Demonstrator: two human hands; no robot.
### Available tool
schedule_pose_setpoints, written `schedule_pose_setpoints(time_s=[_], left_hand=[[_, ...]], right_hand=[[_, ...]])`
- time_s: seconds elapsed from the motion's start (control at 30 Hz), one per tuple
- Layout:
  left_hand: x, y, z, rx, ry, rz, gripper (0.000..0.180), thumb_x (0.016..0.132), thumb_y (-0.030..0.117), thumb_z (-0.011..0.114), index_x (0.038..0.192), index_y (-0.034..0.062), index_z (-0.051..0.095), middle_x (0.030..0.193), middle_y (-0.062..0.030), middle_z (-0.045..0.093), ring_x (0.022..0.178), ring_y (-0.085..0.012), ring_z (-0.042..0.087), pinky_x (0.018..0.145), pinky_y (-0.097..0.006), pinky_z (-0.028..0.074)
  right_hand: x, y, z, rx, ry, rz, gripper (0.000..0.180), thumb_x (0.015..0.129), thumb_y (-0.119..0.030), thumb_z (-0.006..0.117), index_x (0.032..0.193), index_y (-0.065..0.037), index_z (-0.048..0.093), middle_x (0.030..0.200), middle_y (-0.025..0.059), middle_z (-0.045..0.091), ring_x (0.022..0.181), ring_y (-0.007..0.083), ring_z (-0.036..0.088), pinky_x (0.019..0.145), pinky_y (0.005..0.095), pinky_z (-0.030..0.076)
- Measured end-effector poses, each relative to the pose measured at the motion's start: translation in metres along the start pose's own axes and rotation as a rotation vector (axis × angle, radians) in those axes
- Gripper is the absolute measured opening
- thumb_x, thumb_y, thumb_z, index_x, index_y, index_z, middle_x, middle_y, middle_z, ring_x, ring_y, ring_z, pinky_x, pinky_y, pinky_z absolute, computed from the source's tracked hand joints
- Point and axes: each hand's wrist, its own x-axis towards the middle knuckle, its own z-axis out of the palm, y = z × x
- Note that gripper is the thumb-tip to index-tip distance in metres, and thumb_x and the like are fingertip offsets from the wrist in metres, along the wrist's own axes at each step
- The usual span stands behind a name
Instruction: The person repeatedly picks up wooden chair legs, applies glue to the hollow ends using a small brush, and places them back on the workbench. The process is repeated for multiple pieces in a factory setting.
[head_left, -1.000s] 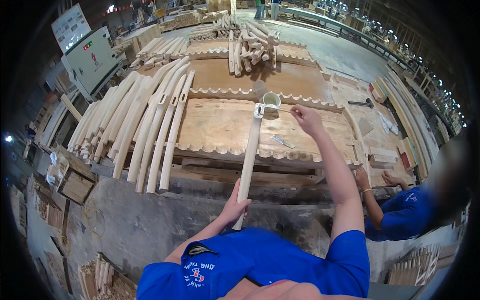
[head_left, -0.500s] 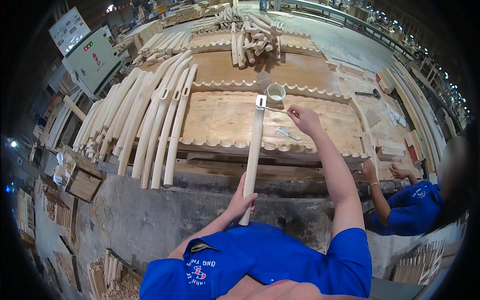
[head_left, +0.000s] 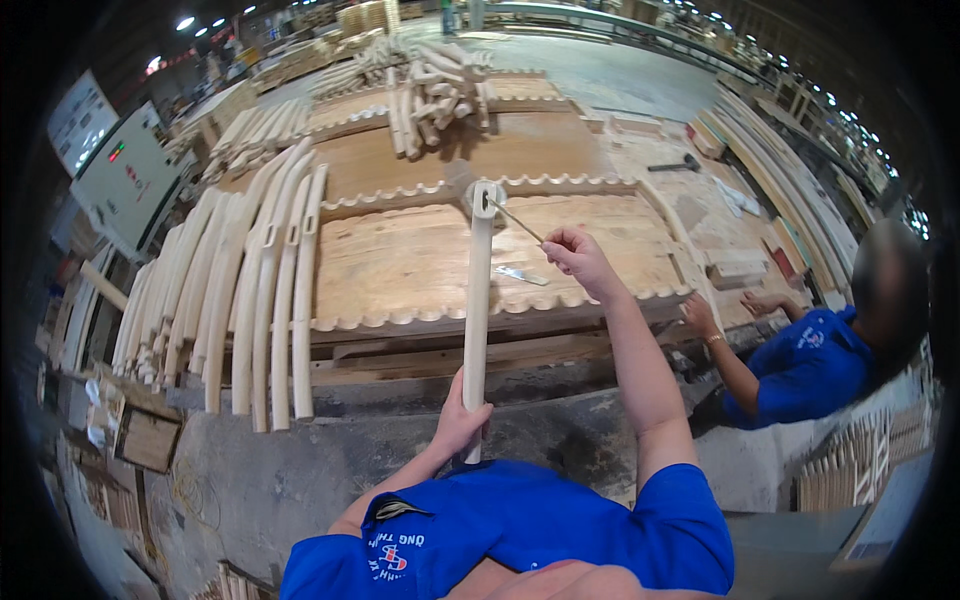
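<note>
My left hand (head_left: 463, 420) is wrapped round the lower part of a pale wooden leg (head_left: 478, 310), which points away from me over the bench. Its far end has an oval slot with whitish wet stuff around it. Between the fingertips of my right hand (head_left: 578, 262) is a thin stick (head_left: 520, 220), its tip at the slot. A cup behind that end is mostly hidden by the wood. A small blade-like tool (head_left: 521, 275) lies on the wooden board (head_left: 400, 260), just right of the leg.
Several curved, slotted wooden legs (head_left: 250, 290) lie side by side at the left. More pieces (head_left: 435, 90) are heaped at the back. A hammer (head_left: 675, 163) rests at the far right. A co-worker in blue (head_left: 810, 360) has both hands near the bench's right end.
The stick's tip has gone from the side of the leg's end into the slot's mouth. The whole view has shifted, and the leg's end now covers the cup.
</note>
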Motion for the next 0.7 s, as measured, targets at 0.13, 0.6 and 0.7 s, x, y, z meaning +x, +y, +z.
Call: schedule_pose_setpoints(time_s=[0.13,0.6,0.7], left_hand=[[0.026,0.025,0.046,-0.112,-0.222,-0.041,0.043,0.079,0.006,0.056,0.117,0.0033,0.035,0.067,-0.0063,0.049,0.048,-0.0156,0.052,0.042,-0.029,0.045],[0.154,0.039,0.34,-0.349,-0.16,-0.109,0.021,0.077,0.013,0.059,0.087,-0.0015,0.048,0.064,-0.0084,0.052,0.047,-0.0176,0.053,0.041,-0.032,0.047],[0.171,0.045,0.373,-0.494,-0.123,-0.296,0.025,0.077,0.016,0.06,0.084,-0.0059,0.052,0.061,-0.0114,0.055,0.044,-0.0205,0.055,0.04,-0.033,0.047]], right_hand=[[-0.058,-0.01,-0.032,0.163,0.258,-0.071,0.009,0.086,-0.015,0.061,0.087,-0.006,0.058,0.07,-0.0027,0.053,0.056,0.0023,0.044,0.047,0.0159,0.033],[-0.286,0.001,-0.155,0.132,0.772,-0.004,0.011,0.089,-0.013,0.056,0.094,-0.004,0.056,0.068,-0.0006,0.052,0.049,0.0041,0.04,0.041,0.0173,0.029],[-0.304,0.005,-0.167,0.14,0.812,0.032,0.01,0.09,-0.014,0.055,0.091,-0.005,0.057,0.067,-0.0009,0.053,0.049,0.0034,0.042,0.041,0.0161,0.029]])
